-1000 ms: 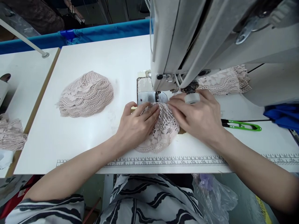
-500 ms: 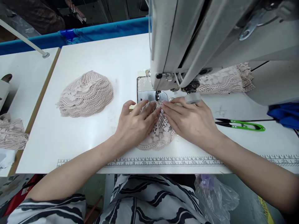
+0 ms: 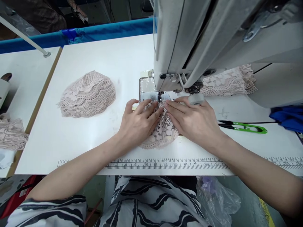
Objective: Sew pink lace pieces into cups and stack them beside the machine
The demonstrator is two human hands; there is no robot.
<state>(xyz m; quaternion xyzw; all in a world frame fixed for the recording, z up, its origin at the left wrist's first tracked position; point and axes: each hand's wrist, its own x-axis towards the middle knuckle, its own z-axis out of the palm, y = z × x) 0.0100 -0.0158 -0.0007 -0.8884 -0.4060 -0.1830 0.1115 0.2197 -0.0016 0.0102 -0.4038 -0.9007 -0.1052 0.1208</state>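
A pale pink lace piece lies under the sewing machine's needle and presser foot, puckered into folds near the foot and fanning out towards me. My left hand rests on its left side, fingers spread and fingertips pressing the lace close to the foot. On the other side, my right hand lies flat with stretched fingers, their tips on the lace just right of the needle. Both palms face down, and the right thumb is partly hidden by a round grey part of the machine.
The sewing machine's head overhangs from the upper right. Stacked lace pieces lie left, and more lace lies behind the machine. Green thread snips sit right of my hand. A printed ruler runs along the front edge.
The lace has shifted slightly forward under the presser foot, its near edge now farther from the ruler. Both hands stay on it in almost the same pose.
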